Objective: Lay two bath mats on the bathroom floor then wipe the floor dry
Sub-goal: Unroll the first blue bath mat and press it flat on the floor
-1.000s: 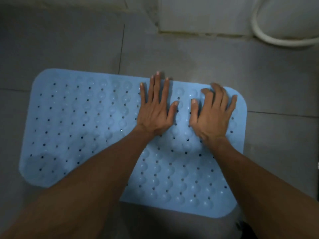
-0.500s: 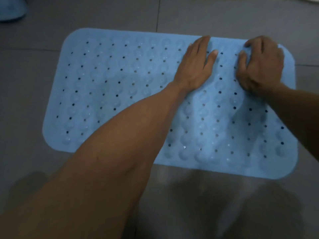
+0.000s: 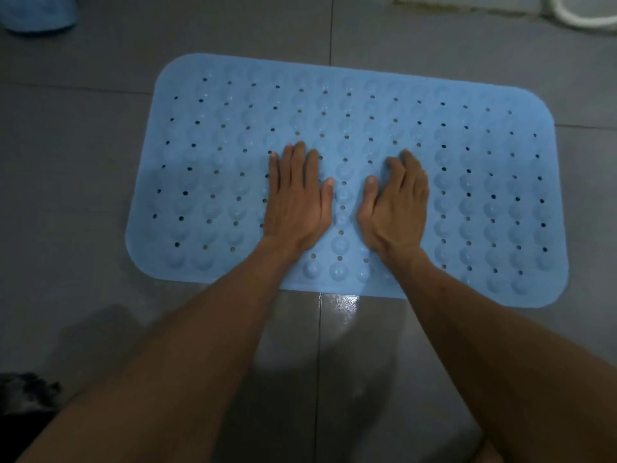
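A light blue rubber bath mat (image 3: 467, 195) with rows of bumps and small holes lies flat on the grey tiled floor (image 3: 83, 195). My left hand (image 3: 297, 202) rests palm down on the mat's near middle, fingers extended and close together. My right hand (image 3: 397, 205) presses palm down beside it, a thumb's gap apart, its fingers slightly curled. Neither hand holds anything. A second blue object (image 3: 36, 11), only partly in view, lies at the top left corner; I cannot tell whether it is the other mat.
A wet, shiny patch (image 3: 340, 305) sits on the tile just in front of the mat's near edge. A white hose (image 3: 581, 15) curves at the top right by a light wall base. A dark object (image 3: 26, 392) lies at the lower left.
Both hands have slid from the mat's far right edge toward its near middle and now lie side by side. The view has shifted, showing the whole mat.
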